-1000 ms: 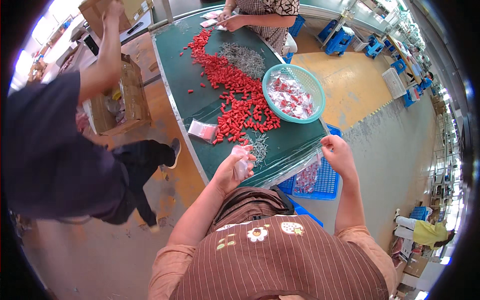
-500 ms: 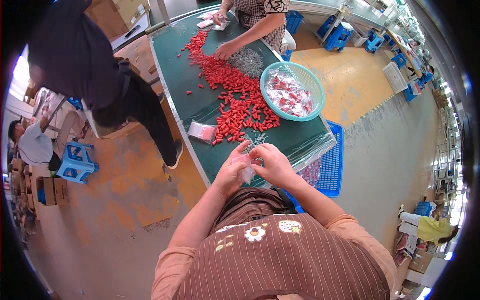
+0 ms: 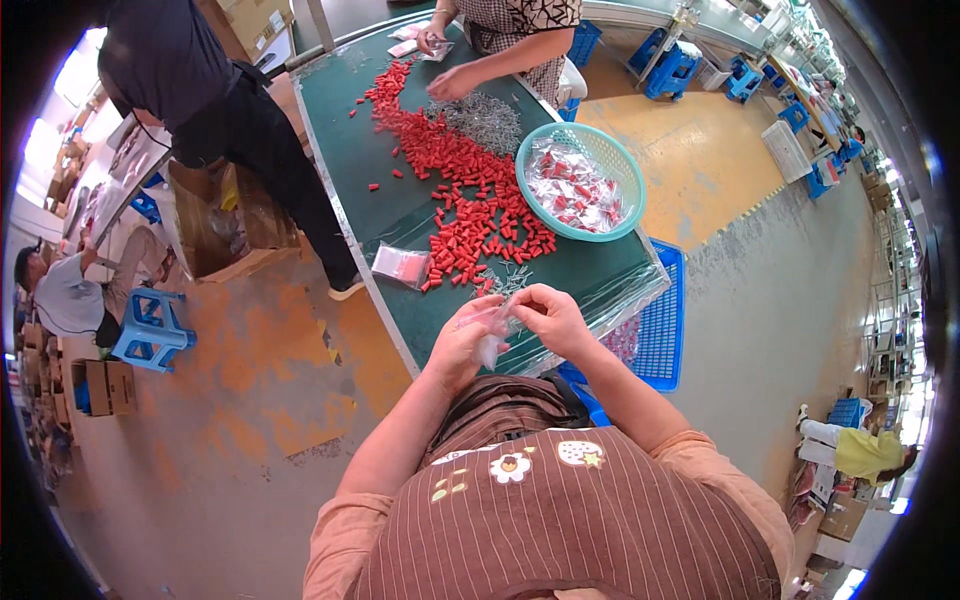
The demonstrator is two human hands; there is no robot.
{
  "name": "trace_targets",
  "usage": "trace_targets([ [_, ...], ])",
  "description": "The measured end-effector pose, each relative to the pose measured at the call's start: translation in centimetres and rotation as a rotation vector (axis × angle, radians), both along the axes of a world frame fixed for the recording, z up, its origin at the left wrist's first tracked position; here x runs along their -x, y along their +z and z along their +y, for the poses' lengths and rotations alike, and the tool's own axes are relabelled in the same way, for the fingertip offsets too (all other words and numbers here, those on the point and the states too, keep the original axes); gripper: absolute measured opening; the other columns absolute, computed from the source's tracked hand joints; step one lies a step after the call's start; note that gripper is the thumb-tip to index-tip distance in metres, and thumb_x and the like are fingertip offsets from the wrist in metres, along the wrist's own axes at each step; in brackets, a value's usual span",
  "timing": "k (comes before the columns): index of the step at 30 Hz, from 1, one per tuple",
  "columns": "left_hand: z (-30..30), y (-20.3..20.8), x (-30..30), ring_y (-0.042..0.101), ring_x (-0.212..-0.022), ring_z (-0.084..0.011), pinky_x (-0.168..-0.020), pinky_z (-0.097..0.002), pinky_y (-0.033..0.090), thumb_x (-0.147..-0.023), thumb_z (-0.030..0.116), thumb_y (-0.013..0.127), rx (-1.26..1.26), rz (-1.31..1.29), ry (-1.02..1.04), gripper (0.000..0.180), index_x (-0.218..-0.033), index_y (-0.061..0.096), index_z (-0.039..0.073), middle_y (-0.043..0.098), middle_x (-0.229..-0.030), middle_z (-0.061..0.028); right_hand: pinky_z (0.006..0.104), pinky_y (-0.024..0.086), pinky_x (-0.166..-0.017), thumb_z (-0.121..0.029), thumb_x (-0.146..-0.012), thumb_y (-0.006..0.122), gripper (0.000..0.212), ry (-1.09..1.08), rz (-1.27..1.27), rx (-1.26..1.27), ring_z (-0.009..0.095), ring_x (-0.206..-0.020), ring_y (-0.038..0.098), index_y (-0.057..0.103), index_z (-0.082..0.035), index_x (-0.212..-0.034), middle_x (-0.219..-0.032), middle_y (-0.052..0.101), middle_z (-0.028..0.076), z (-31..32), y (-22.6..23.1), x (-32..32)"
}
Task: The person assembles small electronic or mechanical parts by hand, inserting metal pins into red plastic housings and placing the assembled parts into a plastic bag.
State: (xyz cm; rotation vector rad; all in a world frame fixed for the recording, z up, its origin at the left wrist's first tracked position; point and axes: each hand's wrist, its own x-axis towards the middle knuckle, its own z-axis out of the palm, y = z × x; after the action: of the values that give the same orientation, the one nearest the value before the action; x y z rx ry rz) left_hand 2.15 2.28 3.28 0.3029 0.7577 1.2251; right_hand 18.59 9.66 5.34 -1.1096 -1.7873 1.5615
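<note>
My left hand (image 3: 463, 342) is closed on a small clear plastic bag (image 3: 489, 350), just off the near edge of the table. My right hand (image 3: 551, 318) pinches at the bag's upper edge, its fingertips together; whether a small part is between them I cannot make out. Right beyond my fingers lies a little heap of grey metal screws (image 3: 507, 278). Farther on, many small red plastic plugs (image 3: 478, 235) spread over the green tabletop (image 3: 345, 165). Left of them rests a stack of flat clear bags (image 3: 400, 265).
A teal round basket (image 3: 641, 185) of filled bags stands on the table's right. Below that side sits a blue crate (image 3: 664, 330). Across the table a co-worker's hand (image 3: 455, 82) hovers by a larger screw pile (image 3: 485, 120). A person in dark clothes (image 3: 190, 75) bends over a cardboard box (image 3: 205, 235) at left.
My right hand has shifted slightly at the bag's mouth. The co-worker's hand has lifted off the pile. The person at left has moved back, uncovering the cardboard box.
</note>
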Motion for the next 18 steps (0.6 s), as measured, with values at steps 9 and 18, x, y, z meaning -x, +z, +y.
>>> trace_targets([
  [9, 0.1, 0.6, 0.7, 0.036, -0.052, -0.0031, -0.045, -0.0192, 0.026, -0.085, 0.017, 0.063, 0.130, 0.044, -0.193, 0.017, -0.097, 0.056, 0.008, 0.044, -0.067, 0.0065, 0.0266, 0.047, -0.077, -0.007, -0.084, 0.060, 0.016, 0.197, 0.049, 0.136, 0.011, -0.084, 0.059, 0.065, 0.001, -0.096, -0.088, 0.066, 0.005, 0.9, 1.2, -0.2],
  [18, -0.4, 0.7, 1.0, 0.036, -0.053, -0.0034, -0.045, -0.0196, 0.026, -0.081, 0.011, 0.067, 0.197, 0.169, -0.123, 0.018, -0.096, 0.059, 0.003, 0.047, -0.068, 0.0046, 0.0273, 0.047, -0.077, -0.009, -0.083, 0.060, 0.017, 0.138, -0.089, 0.116, 0.011, -0.083, 0.059, 0.066, 0.003, -0.094, -0.087, 0.066, 0.007, 1.5, 2.3, -0.4],
])
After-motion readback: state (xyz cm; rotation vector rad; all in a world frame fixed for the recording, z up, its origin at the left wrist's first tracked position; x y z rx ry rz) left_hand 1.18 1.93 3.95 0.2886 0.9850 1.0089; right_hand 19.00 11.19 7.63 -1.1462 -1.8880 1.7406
